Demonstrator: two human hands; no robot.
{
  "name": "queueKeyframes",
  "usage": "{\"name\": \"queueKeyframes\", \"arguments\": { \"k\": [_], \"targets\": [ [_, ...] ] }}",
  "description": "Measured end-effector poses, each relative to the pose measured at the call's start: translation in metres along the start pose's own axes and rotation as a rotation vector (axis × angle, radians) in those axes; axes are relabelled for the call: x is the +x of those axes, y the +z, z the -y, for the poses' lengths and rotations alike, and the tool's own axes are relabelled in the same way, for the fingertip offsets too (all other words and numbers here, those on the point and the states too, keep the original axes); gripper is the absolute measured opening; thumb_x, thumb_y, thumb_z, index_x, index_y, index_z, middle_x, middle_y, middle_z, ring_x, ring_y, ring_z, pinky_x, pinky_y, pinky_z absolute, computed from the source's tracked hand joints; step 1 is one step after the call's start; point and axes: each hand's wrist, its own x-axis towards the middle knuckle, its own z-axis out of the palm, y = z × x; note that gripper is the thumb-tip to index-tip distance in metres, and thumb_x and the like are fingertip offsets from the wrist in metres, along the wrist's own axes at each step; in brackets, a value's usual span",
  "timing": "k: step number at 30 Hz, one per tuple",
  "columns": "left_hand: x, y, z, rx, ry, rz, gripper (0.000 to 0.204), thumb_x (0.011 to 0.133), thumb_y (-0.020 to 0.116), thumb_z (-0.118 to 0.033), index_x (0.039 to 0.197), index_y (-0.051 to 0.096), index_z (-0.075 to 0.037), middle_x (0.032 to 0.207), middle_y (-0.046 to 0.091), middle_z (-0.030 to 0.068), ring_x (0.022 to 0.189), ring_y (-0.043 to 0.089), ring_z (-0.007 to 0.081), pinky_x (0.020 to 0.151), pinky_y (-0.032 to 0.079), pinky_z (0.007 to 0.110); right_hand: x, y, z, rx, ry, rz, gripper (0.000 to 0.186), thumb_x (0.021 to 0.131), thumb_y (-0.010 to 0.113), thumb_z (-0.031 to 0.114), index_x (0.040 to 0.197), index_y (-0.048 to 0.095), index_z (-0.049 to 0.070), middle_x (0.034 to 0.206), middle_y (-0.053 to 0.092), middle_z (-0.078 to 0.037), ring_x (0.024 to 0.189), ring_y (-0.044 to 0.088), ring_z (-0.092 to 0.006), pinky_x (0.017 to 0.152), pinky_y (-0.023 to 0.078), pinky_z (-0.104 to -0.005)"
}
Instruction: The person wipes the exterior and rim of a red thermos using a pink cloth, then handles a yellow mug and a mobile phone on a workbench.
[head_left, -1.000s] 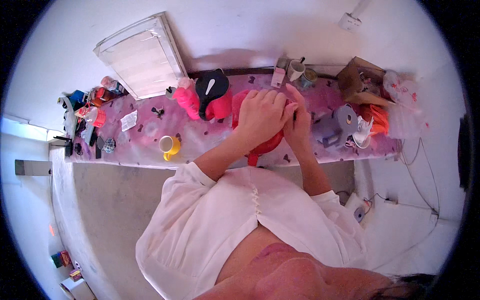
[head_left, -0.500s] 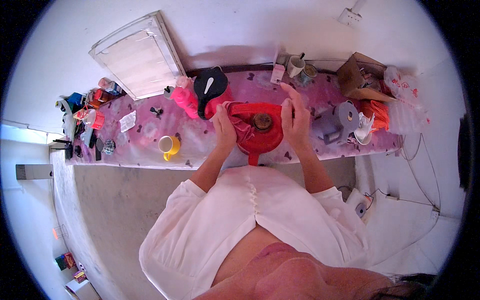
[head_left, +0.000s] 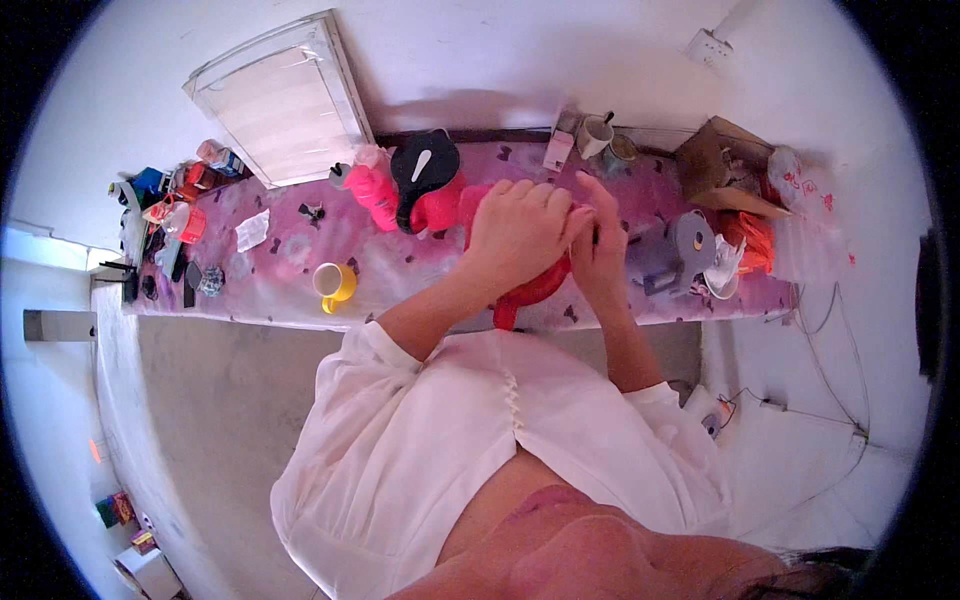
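A red plastic jug [head_left: 532, 290] with a side handle stands on the purple patterned table cloth [head_left: 300, 250], right in front of me. My left hand [head_left: 520, 228] lies curled over the jug's top and hides its mouth. On the jug's right side rests my right hand [head_left: 600, 240], its fingers upright and touching the left hand's fingertips. Whatever is in the jug is hidden.
Left of the jug are a black-and-red kettle-like pot [head_left: 428, 180], a pink bottle [head_left: 372, 195] and a yellow mug [head_left: 335, 285]. A grey dispenser [head_left: 682, 250], a cardboard box [head_left: 725, 165] and cups [head_left: 597, 135] stand to the right. Small clutter [head_left: 170, 210] fills the far left; a white framed panel [head_left: 280, 100] leans on the wall.
Half a second ago the jug's top was uncovered, with my hands at its sides. My left hand has since moved over the top and covers it, and my right hand has closed in.
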Motion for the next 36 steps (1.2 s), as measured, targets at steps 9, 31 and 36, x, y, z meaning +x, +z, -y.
{"name": "queueKeyframes", "arguments": {
  "k": [9, 31, 36],
  "targets": [
    [-0.039, 0.021, 0.046, -0.415, -0.124, -0.399, 0.029, 0.102, 0.053, -0.027, 0.091, 0.069, -0.005, 0.081, 0.068, 0.0109, 0.071, 0.065, 0.0278, 0.068, 0.05, 0.041, -0.001, 0.004, -0.005, 0.025, -0.029, -0.048, 0.037, 0.102, 0.048, 0.006, 0.139, 0.053, 0.003, 0.076, 0.058, -0.008, 0.062, 0.052, -0.015, 0.059, 0.045, -0.0316],
    [-0.015, -0.002, 0.009, -0.033, 0.0, -0.12, 0.024, 0.097, 0.06, -0.031, 0.09, 0.067, -0.01, 0.084, 0.065, 0.0103, 0.082, 0.066, 0.0305, 0.078, 0.049, 0.045, -0.002, 0.008, -0.01, -0.062, -0.044, 0.007, 0.036, 0.103, 0.049, 0.011, 0.139, 0.054, 0.006, 0.117, 0.069, -0.019, 0.083, 0.071, -0.0265, 0.071, 0.054, -0.0386],
    [0.003, 0.004, -0.017, 0.003, 0.021, -0.115, 0.028, 0.096, 0.06, -0.035, 0.084, 0.063, -0.01, 0.081, 0.064, 0.008, 0.079, 0.064, 0.0293, 0.075, 0.049, 0.043, -0.004, 0.008, -0.009, 0.028, -0.107, -0.118, 0.037, 0.103, 0.052, 0.015, 0.139, 0.054, 0.007, 0.114, 0.068, -0.021, 0.09, 0.072, -0.0306, 0.076, 0.055, -0.041]
  ]
}}
